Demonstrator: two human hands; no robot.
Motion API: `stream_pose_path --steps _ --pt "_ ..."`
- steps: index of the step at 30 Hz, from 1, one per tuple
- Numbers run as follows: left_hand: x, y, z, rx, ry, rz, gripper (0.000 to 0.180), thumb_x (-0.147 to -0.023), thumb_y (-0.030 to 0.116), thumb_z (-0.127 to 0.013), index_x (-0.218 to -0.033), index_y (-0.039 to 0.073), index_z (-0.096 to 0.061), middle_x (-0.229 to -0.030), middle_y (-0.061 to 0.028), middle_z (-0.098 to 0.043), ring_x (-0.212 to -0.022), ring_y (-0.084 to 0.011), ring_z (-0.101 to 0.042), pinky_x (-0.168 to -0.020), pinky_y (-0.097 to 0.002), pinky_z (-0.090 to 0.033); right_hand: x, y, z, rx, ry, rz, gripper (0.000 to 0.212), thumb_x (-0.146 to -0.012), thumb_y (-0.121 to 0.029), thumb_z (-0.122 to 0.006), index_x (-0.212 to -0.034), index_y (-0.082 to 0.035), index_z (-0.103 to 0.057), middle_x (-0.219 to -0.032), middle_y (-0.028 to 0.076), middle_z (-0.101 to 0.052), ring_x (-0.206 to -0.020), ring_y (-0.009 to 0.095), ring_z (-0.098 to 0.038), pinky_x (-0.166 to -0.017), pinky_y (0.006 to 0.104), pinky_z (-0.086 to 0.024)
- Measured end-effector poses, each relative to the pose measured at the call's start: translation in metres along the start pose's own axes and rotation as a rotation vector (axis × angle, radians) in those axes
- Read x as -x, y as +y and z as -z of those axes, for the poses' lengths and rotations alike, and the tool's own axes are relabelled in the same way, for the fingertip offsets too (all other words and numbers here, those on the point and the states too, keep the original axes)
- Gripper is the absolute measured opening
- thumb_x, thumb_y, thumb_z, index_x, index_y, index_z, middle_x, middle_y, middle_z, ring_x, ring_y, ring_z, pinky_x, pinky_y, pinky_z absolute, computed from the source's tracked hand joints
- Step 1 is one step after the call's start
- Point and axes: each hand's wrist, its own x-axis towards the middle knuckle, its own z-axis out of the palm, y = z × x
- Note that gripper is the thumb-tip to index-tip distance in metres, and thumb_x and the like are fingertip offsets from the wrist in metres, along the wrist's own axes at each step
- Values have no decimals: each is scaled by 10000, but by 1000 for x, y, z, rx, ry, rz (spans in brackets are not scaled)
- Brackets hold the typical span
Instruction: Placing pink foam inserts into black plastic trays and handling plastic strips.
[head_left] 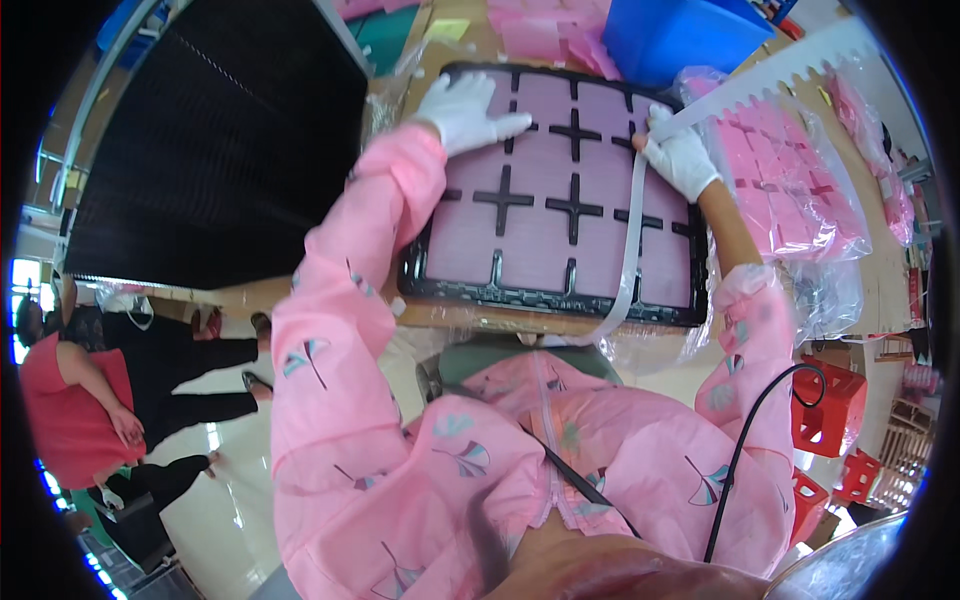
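A black plastic tray [540, 297] with cross-shaped dividers lies before me, its compartments showing a flat pinkish-purple surface. My left hand [465, 115], in a white glove, rests spread on the tray's far left corner, thumb out toward a divider. At the far right side, my right hand [685, 165], gloved with a bare thumb tip, pinches a white strip [636, 230]. This strip curves across the tray's right part and over its near edge. A white toothed strip [770, 85] runs from the same hand toward the upper right; whether both are one piece I cannot tell.
A blue bin [685, 40] stands behind the tray. Plastic-wrapped pink pieces [790, 180] lie to its right. A large black panel [220, 150] rises at left. Red stools [835, 405] stand at lower right. Other people [85, 400] are on the left.
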Motion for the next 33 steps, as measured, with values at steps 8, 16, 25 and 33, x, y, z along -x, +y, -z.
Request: stream_pose_path --steps 8,16,25,33 --pt "0 6 16 69 -98 65 981 -798 724 -345 -1372 -70 -299 -1436 -253 -281 -1363 -325 -240 -1124 -371 -147 -8 10 2 -31 -219 0 609 -900 -501 -453 -1105 68 -524 -1282 276 -461 -1226 405 -400 -1025 376 -319" --pt "61 0 29 236 -151 -51 877 -863 640 -335 -1396 -52 -260 -1475 -221 -218 -1398 -293 -145 -1135 -379 -97 28 -6 34 -395 -206 -55 615 -890 -503 -464 -1254 -9 -497 -1277 238 -498 -1214 348 -454 -1020 344 -329" --pt "215 62 6 -28 -87 -168 901 -836 667 -377 -1352 -70 -324 -1404 -244 -336 -1338 -340 -277 -1121 -397 -174 181 -87 70 -154 -195 262 738 -876 -583 -416 -1217 67 -494 -1294 251 -465 -1237 418 -394 -1070 456 -259" --pt "216 61 14 -61 -146 -187 861 -832 637 -399 -1319 -73 -384 -1368 -249 -392 -1320 -315 -326 -1118 -395 -178 200 -115 92 25 -368 125 839 -825 -652 -419 -1263 63 -436 -1337 254 -417 -1264 420 -357 -1073 446 -259"
